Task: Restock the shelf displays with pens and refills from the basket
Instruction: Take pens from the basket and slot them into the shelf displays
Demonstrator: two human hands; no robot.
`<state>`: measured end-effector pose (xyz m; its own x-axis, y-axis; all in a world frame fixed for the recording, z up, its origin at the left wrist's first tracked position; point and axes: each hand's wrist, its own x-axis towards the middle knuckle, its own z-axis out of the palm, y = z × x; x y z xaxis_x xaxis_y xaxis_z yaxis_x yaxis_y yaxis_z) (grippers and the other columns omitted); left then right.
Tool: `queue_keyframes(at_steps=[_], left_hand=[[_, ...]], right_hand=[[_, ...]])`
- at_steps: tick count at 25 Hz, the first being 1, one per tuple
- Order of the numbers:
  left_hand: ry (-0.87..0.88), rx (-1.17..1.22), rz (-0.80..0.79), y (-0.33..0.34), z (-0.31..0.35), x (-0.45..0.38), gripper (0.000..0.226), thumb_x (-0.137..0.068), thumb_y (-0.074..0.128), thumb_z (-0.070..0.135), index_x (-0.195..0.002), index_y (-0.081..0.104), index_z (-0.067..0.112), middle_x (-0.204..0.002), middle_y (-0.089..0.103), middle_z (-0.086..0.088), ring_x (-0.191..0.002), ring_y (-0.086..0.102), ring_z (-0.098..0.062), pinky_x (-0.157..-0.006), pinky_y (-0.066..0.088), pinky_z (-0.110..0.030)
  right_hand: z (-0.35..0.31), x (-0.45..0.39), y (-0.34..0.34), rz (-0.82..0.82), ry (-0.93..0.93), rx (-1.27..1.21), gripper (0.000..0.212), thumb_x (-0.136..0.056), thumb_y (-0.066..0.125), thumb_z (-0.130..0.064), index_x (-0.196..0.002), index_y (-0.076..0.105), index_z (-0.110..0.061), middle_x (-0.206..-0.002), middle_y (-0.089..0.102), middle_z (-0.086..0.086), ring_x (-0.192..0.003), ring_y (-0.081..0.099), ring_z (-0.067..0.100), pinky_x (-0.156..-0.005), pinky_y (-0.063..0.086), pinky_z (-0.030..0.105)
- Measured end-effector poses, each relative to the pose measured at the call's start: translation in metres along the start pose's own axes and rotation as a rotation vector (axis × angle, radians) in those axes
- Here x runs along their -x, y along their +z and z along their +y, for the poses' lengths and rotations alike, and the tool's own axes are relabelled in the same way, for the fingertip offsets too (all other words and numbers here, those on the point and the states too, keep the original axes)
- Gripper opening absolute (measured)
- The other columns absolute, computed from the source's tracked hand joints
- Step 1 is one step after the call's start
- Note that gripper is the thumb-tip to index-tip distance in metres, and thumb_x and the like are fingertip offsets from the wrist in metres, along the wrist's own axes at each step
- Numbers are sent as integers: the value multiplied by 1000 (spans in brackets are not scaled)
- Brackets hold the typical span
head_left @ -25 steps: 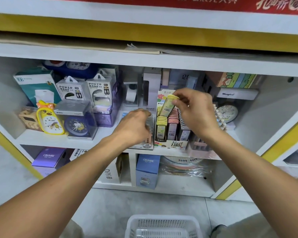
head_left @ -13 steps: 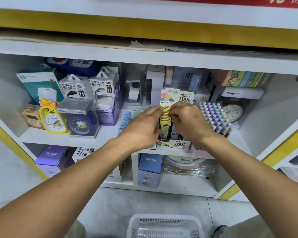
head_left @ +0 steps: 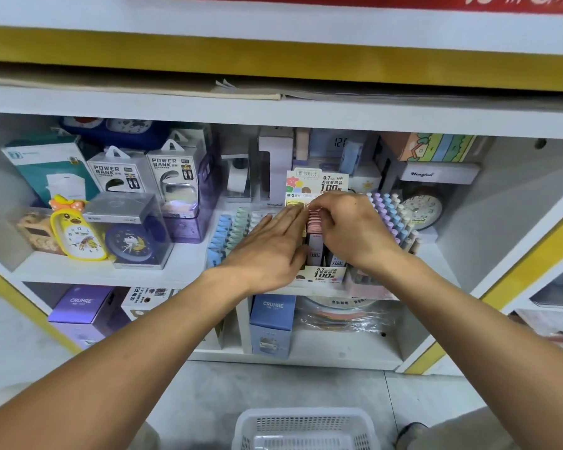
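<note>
My left hand (head_left: 273, 251) lay flat on the display (head_left: 319, 274); right hand (head_left: 351, 232) pinched pink refills (head_left: 314, 222); a rough shove risked toppling the row.

"POWER BANK" is printed on two clear packs (head_left: 173, 177) left of the hands. "0.7 HB" and "100" are read on the refill box (head_left: 320, 274) under the hands, "CRUHRE" on two boxes (head_left: 272, 316) below, "Henghui" on a white box (head_left: 439, 173) to the right.

Upper shelf (head_left: 88, 274): white board carrying a duck clock (head_left: 75, 233), boxed blue clock (head_left: 132, 240), power bank packs (head_left: 173, 177), refill display box (head_left: 319, 269), pastel pen rack (head_left: 392, 216).
Lower shelf (head_left: 332, 354): held CRUHRE boxes (head_left: 272, 323).
Floor (head_left: 273, 384): grey, white basket (head_left: 306, 428) stood on it.
</note>
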<state>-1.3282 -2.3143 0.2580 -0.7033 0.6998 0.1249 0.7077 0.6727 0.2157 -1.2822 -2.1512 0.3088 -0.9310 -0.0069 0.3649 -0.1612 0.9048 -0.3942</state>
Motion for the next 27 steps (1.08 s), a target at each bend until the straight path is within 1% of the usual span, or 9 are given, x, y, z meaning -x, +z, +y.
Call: queue_keyframes(at_steps=[2,4,6,8,15,18,21,24,27], left_hand=[[-45,25,52,-7,-13,3,72,-93,23,41,-157,1,17,-166,-1,-1,-151,-4,-11,-121,-2,-30],[-162,-24,65,-12,-34,7,69,-96,24,40,-157,3,15,-166,0,-4,-152,-2,-15,-123,1,-34],[-277,-91,-11,-9,-53,13,66,-101,22,42,-157,3,15,-166,-2,-4,-152,-3,-16,-123,1,-38],[-327,-114,-93,0,-62,19,66,-102,16,49,-158,0,19,-166,-6,0,-151,-8,-15,-122,-2,-38],[-320,-98,-101,8,-67,16,66,-100,9,54,-158,1,23,-166,-5,2,-151,-7,-14,-120,-4,-38],[-318,-70,-12,-4,-53,13,61,-103,18,45,-156,18,15,-165,12,-5,-152,8,-19,-122,6,-38],[-188,1,229,-18,-13,6,49,-100,30,34,-138,47,7,-148,44,-13,-137,39,-28,-113,28,-36],[-86,14,290,-22,24,-6,47,-97,29,36,-128,52,9,-132,54,-8,-121,50,-27,-103,38,-37],[-65,34,204,-14,44,-21,52,-103,26,40,-146,38,13,-153,39,-5,-141,33,-23,-116,25,-35]], right_hand=[[-8,0,8,-60,-8,32,38,-95,47,-8,-132,59,-11,-138,59,9,-129,53,28,-109,43,38],[-20,2,22,-187,-7,92,51,-104,40,-26,-151,35,-11,-161,30,10,-150,24,26,-123,17,33],[-29,3,41,-294,-25,229,65,-105,25,-46,-158,10,-11,-167,3,8,-154,-1,23,-121,-4,32],[-29,4,58,-316,-30,373,74,-103,15,-55,-158,1,-8,-167,-5,12,-154,-9,26,-122,-7,39],[-25,7,68,-257,-54,457,74,-103,14,-54,-157,6,-3,-166,3,18,-154,-3,30,-121,-9,40],[-29,4,50,-301,-71,357,68,-105,19,-51,-157,14,-9,-167,7,11,-154,0,25,-122,-6,39],[-24,5,10,-160,-94,280,42,-105,33,-38,-136,52,-16,-150,46,9,-141,37,28,-118,23,40],[1,15,-34,53,4,257,20,-99,43,-27,-84,54,-22,-94,65,5,-92,61,33,-75,50,39],[32,23,-52,27,130,214,30,-103,41,-36,-112,63,-18,-123,65,11,-119,56,34,-93,48,40]])
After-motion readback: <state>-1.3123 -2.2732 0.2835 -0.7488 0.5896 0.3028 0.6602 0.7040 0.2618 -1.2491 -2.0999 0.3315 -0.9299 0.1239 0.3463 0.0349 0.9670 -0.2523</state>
